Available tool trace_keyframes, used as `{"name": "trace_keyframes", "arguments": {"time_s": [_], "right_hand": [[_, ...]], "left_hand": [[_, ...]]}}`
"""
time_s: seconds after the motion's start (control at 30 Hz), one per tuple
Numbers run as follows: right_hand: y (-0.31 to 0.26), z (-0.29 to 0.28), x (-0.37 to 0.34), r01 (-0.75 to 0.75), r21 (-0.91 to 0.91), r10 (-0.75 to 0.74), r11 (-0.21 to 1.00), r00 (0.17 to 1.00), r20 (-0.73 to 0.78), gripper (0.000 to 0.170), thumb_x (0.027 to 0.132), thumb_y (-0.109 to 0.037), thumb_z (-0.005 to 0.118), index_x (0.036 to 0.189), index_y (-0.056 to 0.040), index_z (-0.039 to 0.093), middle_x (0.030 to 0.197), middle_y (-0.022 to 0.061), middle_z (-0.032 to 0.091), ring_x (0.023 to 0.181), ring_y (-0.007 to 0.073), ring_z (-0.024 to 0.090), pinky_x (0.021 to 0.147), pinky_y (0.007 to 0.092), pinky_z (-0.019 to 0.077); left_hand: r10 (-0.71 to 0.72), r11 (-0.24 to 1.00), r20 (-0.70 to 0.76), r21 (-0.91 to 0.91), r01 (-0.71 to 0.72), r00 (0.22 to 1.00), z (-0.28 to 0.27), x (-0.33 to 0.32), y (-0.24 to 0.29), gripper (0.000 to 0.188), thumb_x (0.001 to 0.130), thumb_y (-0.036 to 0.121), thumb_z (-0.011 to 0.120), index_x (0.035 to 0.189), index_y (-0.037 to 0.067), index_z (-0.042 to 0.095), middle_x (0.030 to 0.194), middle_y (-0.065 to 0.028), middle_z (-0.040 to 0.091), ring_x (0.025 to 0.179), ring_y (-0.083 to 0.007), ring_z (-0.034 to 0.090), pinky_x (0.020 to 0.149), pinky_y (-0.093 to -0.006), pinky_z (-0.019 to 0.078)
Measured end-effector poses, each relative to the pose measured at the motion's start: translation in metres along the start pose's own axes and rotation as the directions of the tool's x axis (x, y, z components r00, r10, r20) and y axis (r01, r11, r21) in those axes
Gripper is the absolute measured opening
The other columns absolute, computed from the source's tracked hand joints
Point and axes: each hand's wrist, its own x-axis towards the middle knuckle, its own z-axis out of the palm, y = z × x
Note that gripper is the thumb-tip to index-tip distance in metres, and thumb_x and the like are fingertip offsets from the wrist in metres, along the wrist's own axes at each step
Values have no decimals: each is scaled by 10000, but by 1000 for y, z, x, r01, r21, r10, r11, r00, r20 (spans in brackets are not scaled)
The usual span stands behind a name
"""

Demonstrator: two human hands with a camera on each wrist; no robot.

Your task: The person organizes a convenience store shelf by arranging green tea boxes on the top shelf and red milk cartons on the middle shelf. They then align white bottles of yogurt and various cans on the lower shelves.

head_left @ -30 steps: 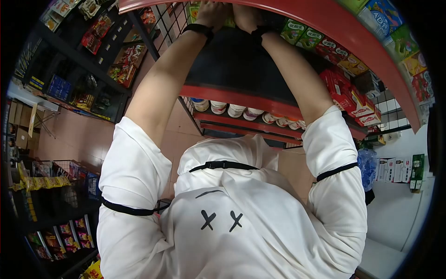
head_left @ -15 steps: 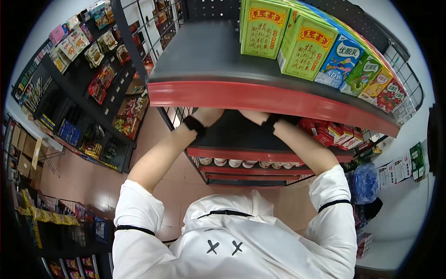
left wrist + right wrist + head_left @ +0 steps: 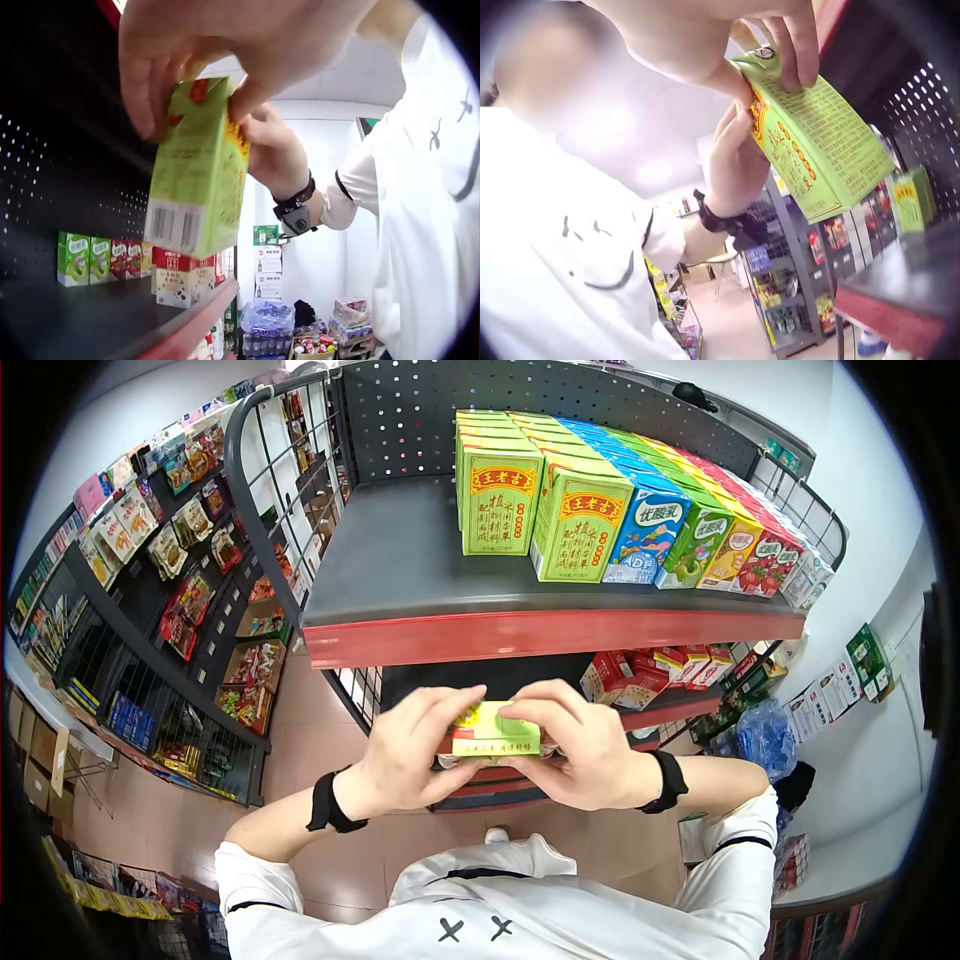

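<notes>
At the centre of the head view, your left hand (image 3: pixel 405 745) and right hand (image 3: pixel 590 750) pinch a yellow-green cardboard drink carton (image 3: pixel 497 732) from opposite sides, neither plainly nearer. In the left wrist view its long axis runs mostly down from your fingers, slightly tilted. It sits below the red-fronted black shelf (image 3: pixel 555 635) in the head view, apart from the shelf's cartons (image 3: pixel 500 505).

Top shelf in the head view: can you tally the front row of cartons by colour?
Yellow-green Wanglaoji cartons: 2
Blue carton: 1
Green carton: 1
Yellow carton: 1
Red carton: 1
White carton: 1
Total: 7
</notes>
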Motion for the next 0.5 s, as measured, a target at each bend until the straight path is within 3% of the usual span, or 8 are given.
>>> {"name": "trace_keyframes", "arguments": {"time_s": [0.07,0.17,0.23,0.33,0.37,0.43,0.47,0.5], "right_hand": [[-16,-21,21,83,22,-81,996,993,-86,473,706,-47,772,1128,-15,561,1047,156,578,799,257,650,634,313,549],[-22,-44,62,245,-4,-235,970,926,-296,360,756,-89,726,1068,-17,562,963,130,578,709,267,628,550,326,508],[-28,-66,84,153,-13,-151,988,952,-265,357,795,-38,711,1116,4,561,1031,104,598,868,161,621,710,274,516],[-16,-83,123,108,-154,-147,982,953,-266,292,840,-101,680,1107,-39,581,945,45,619,842,81,605,689,230,480],[-10,-87,131,79,-262,-150,962,953,-262,281,848,-157,671,1100,-60,594,950,68,630,835,146,611,740,270,482],[0,-94,147,99,-241,-143,965,974,-174,298,967,-301,470,1046,-51,610,1016,138,633,948,264,588,838,411,460],[15,-94,153,92,-236,-136,967,975,-175,298,967,-301,470,1046,-51,610,1016,138,633,948,264,588,838,411,460],[39,-91,157,181,-298,-242,937,953,-180,254,899,-268,565,1046,-67,614,967,132,634,904,274,594,811,399,469]], "left_hand": [[126,992,-160,38,-122,979,-19,22,5,695,637,134,801,1253,-13,513,1028,-158,607,821,-273,609,668,-345,525],[85,991,-359,-62,-115,929,-38,58,10,655,683,111,790,1264,-14,515,1078,-124,601,807,-182,594,637,-278,514],[34,996,-409,-59,-63,912,-53,87,17,600,734,81,756,1282,26,517,1083,-101,618,858,-166,610,647,-265,509],[-49,999,-424,-14,48,904,-65,122,13,443,845,137,675,1248,16,534,1013,-117,655,852,-174,632,668,-279,510],[-41,998,-411,27,58,911,-67,131,4,407,861,153,659,1225,10,544,1002,-132,661,851,-190,646,681,-295,514],[-38,992,-351,103,79,935,-70,144,-15,387,870,182,651,1200,5,552,997,-150,663,864,-229,653,708,-323,515],[-36,980,-294,178,91,955,-69,148,-24,372,879,211,642,1174,0,561,991,-167,666,877,-269,661,736,-351,517],[-42,980,-288,174,95,957,-67,151,-32,372,879,211,642,1174,0,561,991,-167,666,877,-269,661,736,-351,517]]}}
